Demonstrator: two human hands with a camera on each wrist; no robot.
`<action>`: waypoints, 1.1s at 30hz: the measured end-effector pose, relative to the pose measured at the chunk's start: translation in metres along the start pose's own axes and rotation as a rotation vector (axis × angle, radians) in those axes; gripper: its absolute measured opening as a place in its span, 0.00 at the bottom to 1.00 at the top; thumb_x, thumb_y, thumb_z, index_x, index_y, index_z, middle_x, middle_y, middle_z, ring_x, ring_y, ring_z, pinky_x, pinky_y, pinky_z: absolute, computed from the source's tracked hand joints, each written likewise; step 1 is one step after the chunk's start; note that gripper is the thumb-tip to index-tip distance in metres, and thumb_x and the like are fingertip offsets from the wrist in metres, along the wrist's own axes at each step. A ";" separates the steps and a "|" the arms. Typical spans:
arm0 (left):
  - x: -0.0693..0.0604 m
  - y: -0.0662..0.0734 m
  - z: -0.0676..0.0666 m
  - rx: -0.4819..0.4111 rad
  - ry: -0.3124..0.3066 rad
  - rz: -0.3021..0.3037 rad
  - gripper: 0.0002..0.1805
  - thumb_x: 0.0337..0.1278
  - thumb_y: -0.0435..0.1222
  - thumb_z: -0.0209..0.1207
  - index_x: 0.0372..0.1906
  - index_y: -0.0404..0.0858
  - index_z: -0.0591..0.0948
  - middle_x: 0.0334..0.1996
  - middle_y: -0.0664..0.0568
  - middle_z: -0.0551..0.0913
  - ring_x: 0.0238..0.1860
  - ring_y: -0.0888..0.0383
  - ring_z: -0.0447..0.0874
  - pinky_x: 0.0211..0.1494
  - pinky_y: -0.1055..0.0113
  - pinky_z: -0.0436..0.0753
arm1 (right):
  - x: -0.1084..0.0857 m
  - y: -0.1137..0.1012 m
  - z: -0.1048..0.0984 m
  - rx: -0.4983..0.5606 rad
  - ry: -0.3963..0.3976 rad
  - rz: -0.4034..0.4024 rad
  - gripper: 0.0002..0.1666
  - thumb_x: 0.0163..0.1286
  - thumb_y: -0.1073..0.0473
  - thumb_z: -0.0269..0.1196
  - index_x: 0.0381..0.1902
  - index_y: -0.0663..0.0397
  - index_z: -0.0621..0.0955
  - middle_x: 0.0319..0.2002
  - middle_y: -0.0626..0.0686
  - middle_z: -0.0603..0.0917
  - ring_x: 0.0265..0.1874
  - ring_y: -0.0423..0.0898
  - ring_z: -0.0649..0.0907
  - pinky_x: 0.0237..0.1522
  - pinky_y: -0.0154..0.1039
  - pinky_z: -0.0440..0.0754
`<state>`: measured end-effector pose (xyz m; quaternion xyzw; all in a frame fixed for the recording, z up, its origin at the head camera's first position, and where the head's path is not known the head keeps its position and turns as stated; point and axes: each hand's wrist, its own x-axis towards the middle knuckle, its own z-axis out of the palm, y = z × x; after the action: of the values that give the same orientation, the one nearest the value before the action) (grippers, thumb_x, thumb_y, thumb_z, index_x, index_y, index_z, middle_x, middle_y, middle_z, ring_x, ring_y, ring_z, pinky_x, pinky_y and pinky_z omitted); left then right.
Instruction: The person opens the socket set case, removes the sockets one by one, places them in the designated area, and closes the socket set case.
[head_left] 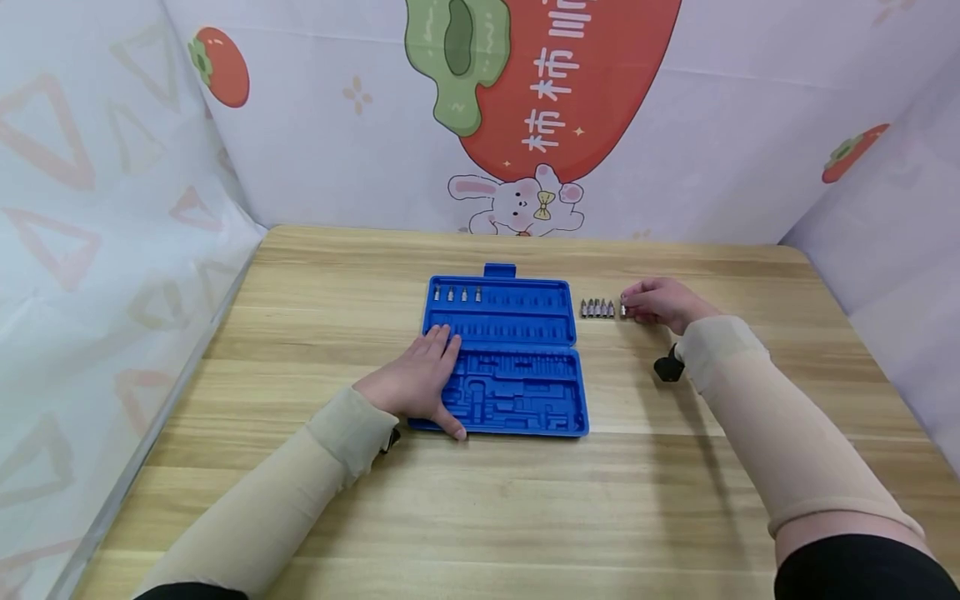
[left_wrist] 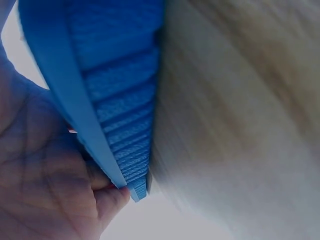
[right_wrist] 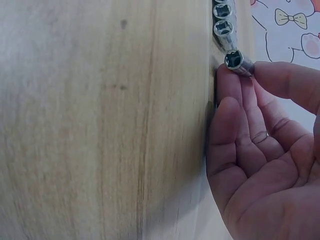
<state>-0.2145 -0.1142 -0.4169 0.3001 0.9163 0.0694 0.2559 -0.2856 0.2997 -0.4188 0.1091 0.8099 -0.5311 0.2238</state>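
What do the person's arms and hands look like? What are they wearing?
Plain beige sleeves reach to both wrists, with black cloth higher up. A small black gadget is at each wrist. The left hand and right hand wear no gloves. One right finger seems to have a thin ring.

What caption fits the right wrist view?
The right grip pinches a shiny silver metal cylinder with a socketed end beside similar cylinders on a pale wooden tabletop.
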 end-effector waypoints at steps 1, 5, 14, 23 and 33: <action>0.000 0.000 0.000 -0.002 0.000 0.000 0.79 0.37 0.70 0.74 0.82 0.29 0.44 0.82 0.33 0.37 0.82 0.39 0.30 0.81 0.48 0.40 | 0.001 0.000 0.000 -0.007 0.002 0.002 0.08 0.80 0.64 0.58 0.50 0.66 0.77 0.35 0.44 0.82 0.34 0.38 0.81 0.40 0.31 0.81; 0.000 0.000 0.000 -0.003 -0.002 0.000 0.79 0.38 0.70 0.74 0.82 0.29 0.43 0.82 0.33 0.37 0.82 0.39 0.30 0.81 0.49 0.39 | 0.001 -0.002 0.003 -0.060 0.010 0.014 0.11 0.80 0.62 0.58 0.52 0.66 0.76 0.36 0.45 0.82 0.35 0.38 0.81 0.40 0.31 0.81; 0.001 0.002 0.001 -0.003 -0.001 0.002 0.79 0.38 0.70 0.73 0.82 0.29 0.43 0.82 0.34 0.36 0.82 0.39 0.29 0.81 0.49 0.39 | 0.004 -0.009 0.006 -0.160 0.029 0.043 0.14 0.79 0.62 0.59 0.54 0.70 0.76 0.31 0.43 0.83 0.32 0.36 0.82 0.37 0.33 0.79; 0.002 0.002 0.001 -0.007 -0.005 -0.008 0.79 0.39 0.70 0.74 0.83 0.30 0.42 0.82 0.34 0.35 0.82 0.40 0.28 0.81 0.50 0.38 | 0.007 -0.011 0.006 -0.202 0.035 0.054 0.13 0.78 0.62 0.61 0.51 0.70 0.78 0.30 0.44 0.84 0.30 0.37 0.82 0.34 0.33 0.80; 0.001 0.001 0.001 0.004 -0.004 -0.012 0.79 0.38 0.70 0.73 0.82 0.30 0.43 0.82 0.34 0.36 0.82 0.40 0.29 0.81 0.49 0.38 | 0.006 -0.016 0.008 -0.248 0.038 0.045 0.14 0.77 0.62 0.60 0.50 0.71 0.79 0.32 0.46 0.85 0.32 0.39 0.82 0.37 0.34 0.81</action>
<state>-0.2146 -0.1128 -0.4183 0.2951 0.9178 0.0653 0.2575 -0.2953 0.2856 -0.4110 0.1085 0.8708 -0.4195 0.2321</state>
